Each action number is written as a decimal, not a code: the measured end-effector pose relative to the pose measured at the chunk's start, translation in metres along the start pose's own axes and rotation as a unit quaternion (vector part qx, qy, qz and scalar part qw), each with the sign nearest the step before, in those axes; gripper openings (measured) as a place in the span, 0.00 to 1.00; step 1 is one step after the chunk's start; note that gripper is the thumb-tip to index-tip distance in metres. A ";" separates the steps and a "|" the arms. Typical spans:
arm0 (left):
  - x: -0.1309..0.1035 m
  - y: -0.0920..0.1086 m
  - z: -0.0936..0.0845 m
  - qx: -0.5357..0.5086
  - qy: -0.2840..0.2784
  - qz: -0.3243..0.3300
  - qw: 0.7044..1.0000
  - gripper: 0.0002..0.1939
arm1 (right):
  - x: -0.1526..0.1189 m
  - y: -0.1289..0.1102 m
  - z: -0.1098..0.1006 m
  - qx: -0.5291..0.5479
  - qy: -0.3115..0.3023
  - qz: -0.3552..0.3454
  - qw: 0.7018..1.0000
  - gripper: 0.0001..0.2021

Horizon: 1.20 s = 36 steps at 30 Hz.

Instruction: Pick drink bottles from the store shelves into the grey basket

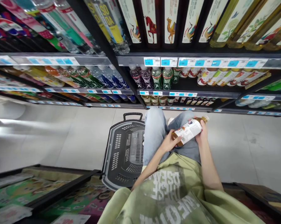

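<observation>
A bottle of amber drink (188, 131) with a white printed label lies tilted over my lap, its capped end up and to the right. Around its base, at the lower left, my left hand (171, 141) is closed with the thumb on the label. Near the neck, my right hand (202, 132) grips the other end. The far-side fingers of both hands are partly hidden by the bottle. On the floor beside my left leg stands a dark grey shopping basket (111, 149) with its handle up.
Drink shelves (189, 62) run across the front, with price tags on their edges. Small bottles (156, 77) stand in rows on a lower shelf, and tall white-labelled bottles (170, 21) above. Behind me, at the lower left, is another rack (68, 189) of colourful packages. Pale tiled floor (84, 133) lies between.
</observation>
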State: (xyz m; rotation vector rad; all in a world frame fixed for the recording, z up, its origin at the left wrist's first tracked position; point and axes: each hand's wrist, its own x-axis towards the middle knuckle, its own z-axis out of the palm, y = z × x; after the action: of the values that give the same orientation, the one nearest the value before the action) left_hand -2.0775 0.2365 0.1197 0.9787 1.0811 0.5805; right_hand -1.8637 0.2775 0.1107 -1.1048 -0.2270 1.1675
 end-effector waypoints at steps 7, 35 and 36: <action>-0.092 0.041 -0.049 0.179 -0.055 0.141 0.972 0.28 | -0.087 -0.005 0.019 -0.031 -0.079 0.059 0.995 0.26; -0.233 0.054 -0.151 0.460 0.526 0.080 0.711 0.14 | -0.175 0.064 0.126 -0.544 -0.568 -0.225 0.575 0.18; -0.223 0.036 -0.157 0.465 0.531 0.058 0.706 0.14 | -0.168 0.072 0.115 -0.566 -0.562 -0.238 0.554 0.15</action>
State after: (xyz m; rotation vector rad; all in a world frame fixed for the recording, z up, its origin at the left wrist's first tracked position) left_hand -2.3061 0.1335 0.2322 1.6407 2.5285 0.7237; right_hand -2.0565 0.2034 0.1736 -0.9822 -2.4322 0.9823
